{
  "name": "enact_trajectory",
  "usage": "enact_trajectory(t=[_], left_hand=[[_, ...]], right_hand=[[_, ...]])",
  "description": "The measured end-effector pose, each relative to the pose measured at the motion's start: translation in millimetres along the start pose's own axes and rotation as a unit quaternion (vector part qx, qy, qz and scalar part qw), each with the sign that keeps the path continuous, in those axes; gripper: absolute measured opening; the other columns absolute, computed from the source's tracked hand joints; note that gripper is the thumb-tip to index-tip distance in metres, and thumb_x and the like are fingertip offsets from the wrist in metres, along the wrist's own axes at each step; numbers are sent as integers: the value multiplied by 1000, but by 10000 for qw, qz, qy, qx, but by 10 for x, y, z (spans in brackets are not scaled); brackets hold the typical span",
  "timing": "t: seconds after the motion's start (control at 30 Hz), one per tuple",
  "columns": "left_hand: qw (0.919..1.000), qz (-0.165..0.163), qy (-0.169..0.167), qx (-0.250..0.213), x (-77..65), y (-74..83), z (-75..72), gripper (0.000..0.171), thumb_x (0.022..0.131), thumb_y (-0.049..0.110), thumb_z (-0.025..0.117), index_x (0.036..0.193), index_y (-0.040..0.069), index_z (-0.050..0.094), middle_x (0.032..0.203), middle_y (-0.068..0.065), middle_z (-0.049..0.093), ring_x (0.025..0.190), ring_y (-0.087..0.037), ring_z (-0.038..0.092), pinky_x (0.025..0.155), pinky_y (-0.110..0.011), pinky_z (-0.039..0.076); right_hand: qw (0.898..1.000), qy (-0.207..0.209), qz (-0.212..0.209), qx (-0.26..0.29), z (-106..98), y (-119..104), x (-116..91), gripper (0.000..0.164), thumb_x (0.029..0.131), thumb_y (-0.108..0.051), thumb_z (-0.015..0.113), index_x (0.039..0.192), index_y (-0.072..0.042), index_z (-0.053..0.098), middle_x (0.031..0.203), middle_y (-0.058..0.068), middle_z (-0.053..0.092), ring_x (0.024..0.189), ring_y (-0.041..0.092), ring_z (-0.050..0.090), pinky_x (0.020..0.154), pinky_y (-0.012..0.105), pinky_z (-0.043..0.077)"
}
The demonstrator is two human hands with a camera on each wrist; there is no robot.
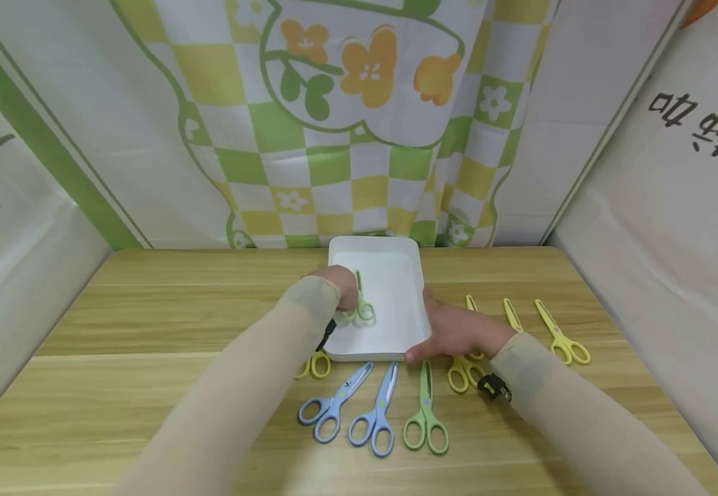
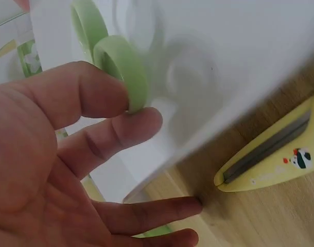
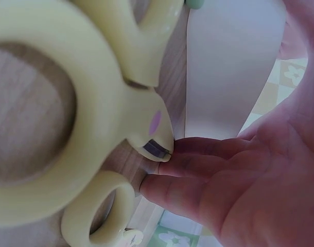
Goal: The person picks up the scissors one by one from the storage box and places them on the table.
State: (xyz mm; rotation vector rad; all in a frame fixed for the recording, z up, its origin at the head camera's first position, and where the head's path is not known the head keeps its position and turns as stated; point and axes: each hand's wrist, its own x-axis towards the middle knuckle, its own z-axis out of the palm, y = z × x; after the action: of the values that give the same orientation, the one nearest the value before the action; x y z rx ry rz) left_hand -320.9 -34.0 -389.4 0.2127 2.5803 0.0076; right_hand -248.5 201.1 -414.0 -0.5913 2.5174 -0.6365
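Note:
My left hand [image 1: 337,286] reaches into a white tray [image 1: 394,286] and pinches the handle of a pair of light green scissors [image 1: 365,309] between thumb and finger. One green loop [image 2: 137,77] shows close to the fingertips in the left wrist view; the other fingers stick out straight. At the tray's front right corner rests my right hand [image 1: 460,330], thumb at the front and fingers stretched along the side wall. In the right wrist view, yellow scissors [image 3: 108,110] lie by those fingers. My hand partly hides other yellow scissors [image 1: 463,372] in the head view.
In front of the tray lie two blue scissors [image 1: 338,401] and one green pair [image 1: 426,411]. Yellow scissors [image 1: 320,364] are partly covered by the left forearm. More yellow scissors [image 1: 560,337] lie to the right. A checked curtain [image 1: 359,165] hangs behind the wooden table [image 1: 167,310].

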Motion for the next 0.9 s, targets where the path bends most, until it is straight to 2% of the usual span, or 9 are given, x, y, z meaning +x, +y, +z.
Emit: enact_trajectory(t=[0.03,0.1,0.13,0.27,0.63,0.73,0.9], left_hand=[[9999,34,-4,-97,5,-15,1,17,85,5,54,86,6,71,111,-10,63,75,-20,52,74,-35,50],[9997,140,27,-186,12,-46,3,15,83,4,55,71,8,62,97,-9,63,64,-17,46,55,-27,40],[9996,221,42,-186,0,-60,1,17,82,4,55,65,10,57,90,-8,62,61,-16,43,51,-25,36],[9988,420,188,-187,-80,-101,0,24,83,8,58,61,13,50,78,-5,57,60,-15,42,51,-25,36],[9941,644,690,-531,-372,-261,-44,28,84,14,61,60,15,46,66,-2,51,56,-15,43,51,-28,38],[9921,842,847,-381,-468,-357,-63,28,84,14,60,60,15,46,65,-2,48,57,-16,43,53,-29,38],[9902,967,952,-343,-625,-601,-49,25,83,13,60,61,15,47,66,-1,49,59,-17,45,56,-32,41]], right_hand=[[10000,6,1,-2,0,3,1,143,74,-59,82,150,10,-17,157,35,5,143,40,23,114,47,23],[10000,10,3,-14,0,4,5,142,75,-58,82,150,10,-18,157,35,4,144,40,22,114,47,23],[10000,14,-9,-8,-1,5,7,142,75,-58,82,150,10,-18,157,35,4,144,40,21,115,47,22],[10000,23,-14,20,-1,0,7,142,74,-57,83,150,10,-18,157,36,3,144,41,21,115,48,22],[10000,20,-64,-14,-3,-8,-3,142,75,-58,82,150,10,-18,157,36,3,144,42,20,115,49,22],[10000,35,-79,14,-3,-10,-5,142,75,-57,82,150,9,-18,158,35,2,144,41,20,115,48,22],[10000,30,-10,-2,-1,-17,-21,143,74,-59,82,150,9,-18,157,35,1,144,42,19,115,49,21]])
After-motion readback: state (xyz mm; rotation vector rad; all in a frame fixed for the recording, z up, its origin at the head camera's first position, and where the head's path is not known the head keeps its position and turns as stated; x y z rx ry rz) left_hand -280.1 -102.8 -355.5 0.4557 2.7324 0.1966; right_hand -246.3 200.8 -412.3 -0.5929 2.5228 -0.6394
